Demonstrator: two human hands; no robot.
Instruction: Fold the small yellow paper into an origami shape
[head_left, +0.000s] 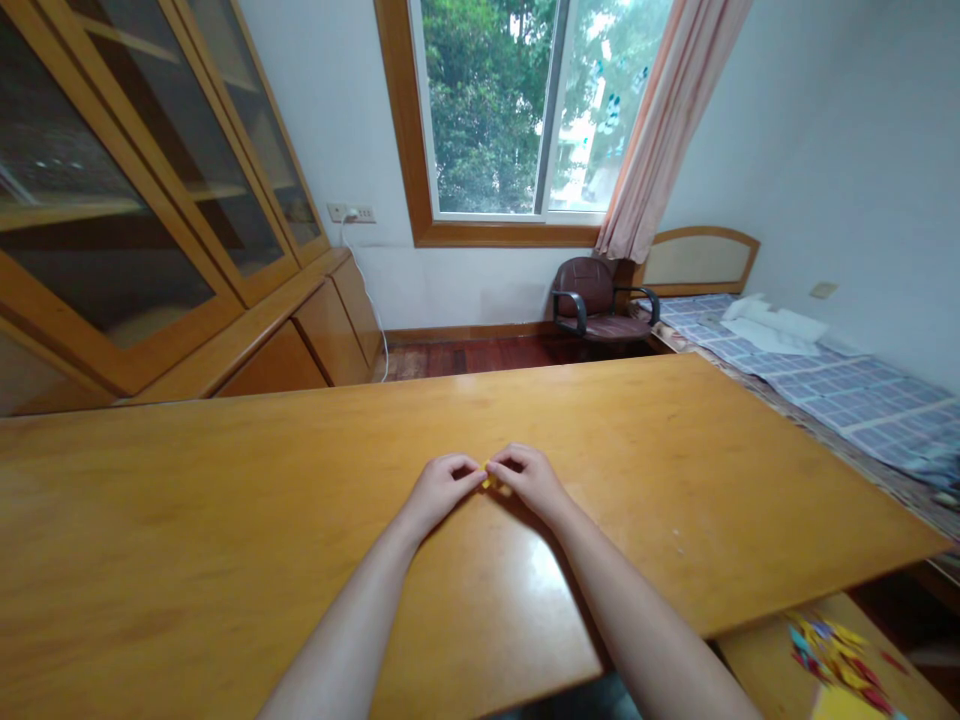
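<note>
A small yellow piece, too small to make out its kind, is held just above or at the surface of the wooden table. From the left, my left hand pinches it between thumb and fingertips. Across from it, my right hand pinches the same piece, so the fingertips of both hands nearly meet. My fingers cover much of the piece, and I cannot tell whether it is touching the table.
At the lower right, a lower wooden surface bears a pile of small yellow, red and blue pieces and a yellow sheet. A glass-fronted cabinet stands left, a chair beyond the table, a bed right.
</note>
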